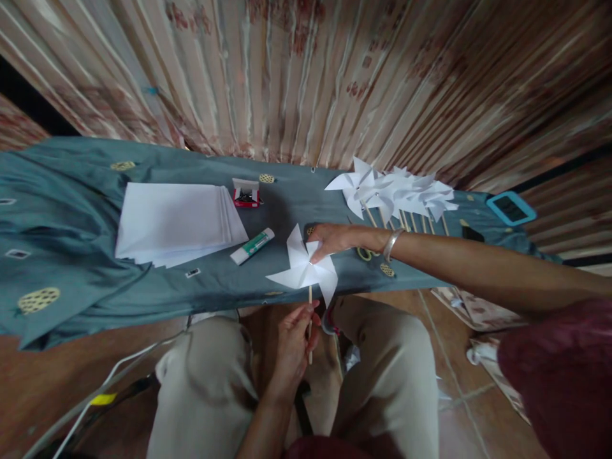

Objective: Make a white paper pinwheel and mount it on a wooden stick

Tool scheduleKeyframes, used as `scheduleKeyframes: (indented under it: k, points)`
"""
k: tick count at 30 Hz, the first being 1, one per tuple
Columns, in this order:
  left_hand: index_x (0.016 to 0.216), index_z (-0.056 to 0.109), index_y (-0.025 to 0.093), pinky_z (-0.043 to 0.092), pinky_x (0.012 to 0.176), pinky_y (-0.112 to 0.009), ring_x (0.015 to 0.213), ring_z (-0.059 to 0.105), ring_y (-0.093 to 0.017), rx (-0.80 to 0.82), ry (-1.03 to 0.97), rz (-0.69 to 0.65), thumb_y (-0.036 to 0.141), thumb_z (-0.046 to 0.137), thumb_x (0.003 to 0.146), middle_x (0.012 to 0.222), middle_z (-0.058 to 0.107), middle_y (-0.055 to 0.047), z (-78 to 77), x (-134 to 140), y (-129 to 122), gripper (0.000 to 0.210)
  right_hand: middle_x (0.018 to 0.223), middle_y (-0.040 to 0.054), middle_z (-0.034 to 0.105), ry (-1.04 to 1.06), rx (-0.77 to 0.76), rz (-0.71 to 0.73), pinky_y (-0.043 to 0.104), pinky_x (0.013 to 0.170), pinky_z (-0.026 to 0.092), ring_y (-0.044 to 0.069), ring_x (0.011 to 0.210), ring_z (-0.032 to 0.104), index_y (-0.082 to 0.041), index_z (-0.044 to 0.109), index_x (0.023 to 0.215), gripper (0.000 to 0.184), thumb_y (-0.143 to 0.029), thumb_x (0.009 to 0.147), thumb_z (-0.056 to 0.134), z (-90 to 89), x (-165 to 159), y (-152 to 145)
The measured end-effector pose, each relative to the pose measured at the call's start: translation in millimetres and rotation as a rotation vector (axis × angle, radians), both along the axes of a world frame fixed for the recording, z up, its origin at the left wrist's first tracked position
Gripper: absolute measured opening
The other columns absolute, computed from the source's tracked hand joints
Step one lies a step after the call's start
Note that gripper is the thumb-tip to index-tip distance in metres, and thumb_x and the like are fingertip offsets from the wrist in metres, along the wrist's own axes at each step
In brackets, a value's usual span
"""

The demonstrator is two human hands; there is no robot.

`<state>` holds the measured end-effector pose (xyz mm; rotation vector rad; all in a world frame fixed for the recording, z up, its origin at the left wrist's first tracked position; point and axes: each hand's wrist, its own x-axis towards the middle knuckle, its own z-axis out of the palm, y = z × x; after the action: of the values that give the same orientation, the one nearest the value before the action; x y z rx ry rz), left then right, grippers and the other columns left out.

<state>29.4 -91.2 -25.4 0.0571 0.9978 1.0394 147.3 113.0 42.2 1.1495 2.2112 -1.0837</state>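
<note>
Nearest us, our left hand (pixel 292 335) has its grip clamped on a thin stick (pixel 310 294), seemingly to steady it. Just beyond, at the worktop's (pixel 306 191) near edge, a white paper pinwheel (pixel 300 275) tops that stick; our right hand's (pixel 332 241) grip pinches its centre, probably to keep paper and stick together. Farther left, we have a glue stick (pixel 252 247), stacked white paper (pixel 169 220) and an open red box (pixel 246 196), seemingly within reach. Far right, other pinwheels (pixel 400 193) overlap in a row, sticks (pixel 370 214) towards us, perhaps saving room.
</note>
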Motion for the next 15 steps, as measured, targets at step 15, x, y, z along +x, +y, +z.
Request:
scheduleKeyframes:
  k: [15]
  points:
    - [0.082,0.074,0.011,0.014,0.034,-0.018,0.03,0.031,0.0,-0.069,-0.013,-0.066,0.046,0.082,0.057,0.049,0.052,0.006,-0.1,1.8,0.5,0.044,0.065,-0.0021,0.066,-0.005,0.004,0.07,0.021,0.057,0.039,0.012,0.062,0.058,-0.014,0.074,0.079,0.019,-0.032,0.073,0.072,-8.5,3.1,8.9]
